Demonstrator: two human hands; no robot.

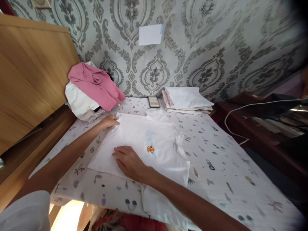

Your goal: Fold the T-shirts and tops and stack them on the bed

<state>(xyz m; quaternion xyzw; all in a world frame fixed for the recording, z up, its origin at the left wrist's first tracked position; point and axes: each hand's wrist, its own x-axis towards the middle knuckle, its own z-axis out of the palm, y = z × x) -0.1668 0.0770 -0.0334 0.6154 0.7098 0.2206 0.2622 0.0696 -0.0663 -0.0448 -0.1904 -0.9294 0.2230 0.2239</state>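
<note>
A white T-shirt (134,131) with a small orange cartoon face and a pale blue print lies spread on the patterned cloth, its neck side toward the right. My left hand (110,122) has the far left corner of the shirt's hem pinched between thumb and fingers. Flat on the shirt's near half rests my right hand (131,162), fingers stretched out to the left of the orange face. One white sleeve hangs down toward the near edge, partly behind my right forearm.
A heap of pink and white clothes (96,86) sits at the back left beside a wooden cabinet (36,73). Folded white clothes (185,99) are stacked at the back right, next to a small blurred item (154,101). A white cable (240,112) runs over the dark furniture on the right.
</note>
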